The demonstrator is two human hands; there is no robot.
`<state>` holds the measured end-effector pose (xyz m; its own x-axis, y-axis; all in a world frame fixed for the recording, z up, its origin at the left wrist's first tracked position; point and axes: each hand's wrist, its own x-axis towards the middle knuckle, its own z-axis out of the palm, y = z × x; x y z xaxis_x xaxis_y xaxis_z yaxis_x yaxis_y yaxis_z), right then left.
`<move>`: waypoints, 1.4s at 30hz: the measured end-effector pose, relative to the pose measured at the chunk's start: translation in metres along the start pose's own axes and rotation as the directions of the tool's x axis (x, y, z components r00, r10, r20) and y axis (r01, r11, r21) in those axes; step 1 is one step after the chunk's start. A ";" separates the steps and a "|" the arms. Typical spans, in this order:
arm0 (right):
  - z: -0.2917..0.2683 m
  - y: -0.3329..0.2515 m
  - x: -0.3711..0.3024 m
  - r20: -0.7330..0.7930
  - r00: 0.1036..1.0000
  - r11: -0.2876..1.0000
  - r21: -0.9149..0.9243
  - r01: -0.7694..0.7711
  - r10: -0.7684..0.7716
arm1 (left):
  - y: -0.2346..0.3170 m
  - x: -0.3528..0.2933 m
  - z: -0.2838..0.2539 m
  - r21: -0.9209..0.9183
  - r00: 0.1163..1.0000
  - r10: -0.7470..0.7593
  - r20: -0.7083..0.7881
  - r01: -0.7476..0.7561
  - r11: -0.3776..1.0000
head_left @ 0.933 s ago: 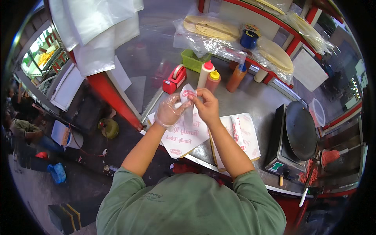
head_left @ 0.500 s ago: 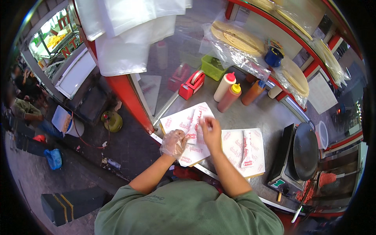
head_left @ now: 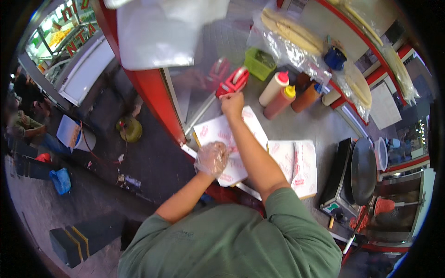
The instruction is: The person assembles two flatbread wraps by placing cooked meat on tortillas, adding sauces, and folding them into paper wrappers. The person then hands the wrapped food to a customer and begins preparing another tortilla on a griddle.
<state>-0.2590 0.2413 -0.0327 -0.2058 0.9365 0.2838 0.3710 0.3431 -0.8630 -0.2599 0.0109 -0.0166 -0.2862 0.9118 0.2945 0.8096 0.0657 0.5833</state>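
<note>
My right hand [head_left: 232, 104] reaches across to a red tape dispenser [head_left: 235, 82], its closed fingers at the near end. Any strip of tape between them is too small to see. My left hand [head_left: 212, 159], in a clear plastic glove, curls over the printed white paper [head_left: 211, 132] at the counter's near edge. Its fingertips press on a slim paper-wrapped roll, mostly hidden under my right forearm. A second stack of printed paper [head_left: 280, 160] lies to the right, with another wrapped roll [head_left: 298, 162] on top.
Squeeze bottles [head_left: 280, 102] and a green basket [head_left: 260, 64] stand behind the papers. Flatbreads in plastic [head_left: 296, 34] lie farther back. At right are a burner with a black pan [head_left: 363, 171] and meat on a spit [head_left: 384, 205]. A red post [head_left: 153, 99] borders the counter's left.
My right hand has moved from above the wrapped roll up to the tape dispenser. My left hand stays by the roll. The whole view has shifted slightly.
</note>
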 end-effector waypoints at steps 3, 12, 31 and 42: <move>-0.053 -0.017 -0.020 0.162 0.987 0.997 0.078 -0.022 0.009 | -0.002 -0.001 0.000 0.004 0.999 -0.040 0.036 0.040 0.999; -0.123 0.010 -0.154 0.160 0.984 0.993 -0.071 0.089 -0.077 | 0.008 0.004 0.002 0.097 0.997 0.016 0.075 -0.024 0.995; -0.347 0.021 -0.168 0.032 0.898 0.643 -0.709 -0.289 0.439 | 0.004 0.022 0.012 -0.083 0.984 -0.131 0.121 0.141 0.986; -0.191 -0.005 -0.140 0.085 0.996 0.954 -0.299 0.004 0.022 | 0.004 0.139 0.006 0.370 0.763 -0.117 0.636 -0.169 0.913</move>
<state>-0.0587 0.1227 0.0119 -0.2735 0.9344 0.2282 0.6242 0.3529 -0.6970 -0.2931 0.1399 0.0222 0.0131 0.9456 -0.3251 0.9776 0.0561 0.2026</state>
